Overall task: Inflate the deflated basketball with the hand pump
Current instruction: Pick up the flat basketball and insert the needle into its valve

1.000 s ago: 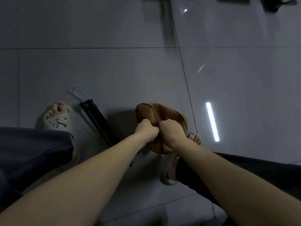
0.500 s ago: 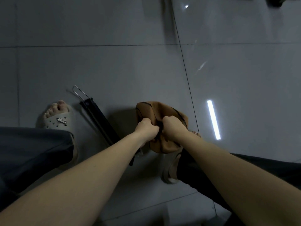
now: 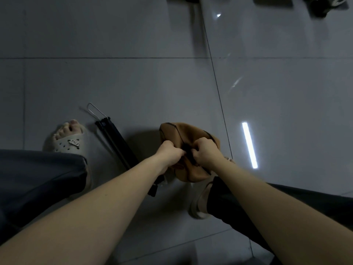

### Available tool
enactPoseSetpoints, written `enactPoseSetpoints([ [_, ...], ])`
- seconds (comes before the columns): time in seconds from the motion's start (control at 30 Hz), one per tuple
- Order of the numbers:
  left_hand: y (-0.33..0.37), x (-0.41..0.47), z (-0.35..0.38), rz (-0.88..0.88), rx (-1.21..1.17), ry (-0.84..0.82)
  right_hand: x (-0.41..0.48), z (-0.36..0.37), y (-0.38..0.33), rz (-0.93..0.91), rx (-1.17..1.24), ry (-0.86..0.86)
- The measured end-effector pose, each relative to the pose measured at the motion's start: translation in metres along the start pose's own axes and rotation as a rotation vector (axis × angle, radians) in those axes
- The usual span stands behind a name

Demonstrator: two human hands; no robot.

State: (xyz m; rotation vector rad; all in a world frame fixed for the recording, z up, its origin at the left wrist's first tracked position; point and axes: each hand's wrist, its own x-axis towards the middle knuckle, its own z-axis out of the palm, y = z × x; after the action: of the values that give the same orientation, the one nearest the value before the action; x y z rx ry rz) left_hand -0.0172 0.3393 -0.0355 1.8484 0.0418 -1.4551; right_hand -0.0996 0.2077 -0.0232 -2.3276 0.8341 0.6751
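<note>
Both hands, left hand (image 3: pixel 170 153) and right hand (image 3: pixel 205 153), pinch the crumpled basketball (image 3: pixel 188 170); that grip could slip (hand pump (image 3: pixel 116 143) lies untouched).

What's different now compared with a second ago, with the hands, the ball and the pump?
The two hands, left hand and right hand, have drawn slightly apart, so a dark fold or piece now shows between them; what it is cannot be told. Both keep their grip on the flat basketball. The pump lies on the floor as before, beside the left sandal.
</note>
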Motion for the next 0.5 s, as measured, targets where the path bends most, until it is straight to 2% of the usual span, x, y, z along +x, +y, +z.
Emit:
enactPoseSetpoints([
  [0.37,-0.0041,0.0038,-0.0014,-0.009,0.009,-0.009,0.0095,0.005,-0.0119,0.069,-0.054,0.0],
  [0.5,0.0032,0.0019,-0.0066,-0.009,0.01,-0.016,0.0066,-0.0039,-0.0075,0.064,0.038,-0.055],
])
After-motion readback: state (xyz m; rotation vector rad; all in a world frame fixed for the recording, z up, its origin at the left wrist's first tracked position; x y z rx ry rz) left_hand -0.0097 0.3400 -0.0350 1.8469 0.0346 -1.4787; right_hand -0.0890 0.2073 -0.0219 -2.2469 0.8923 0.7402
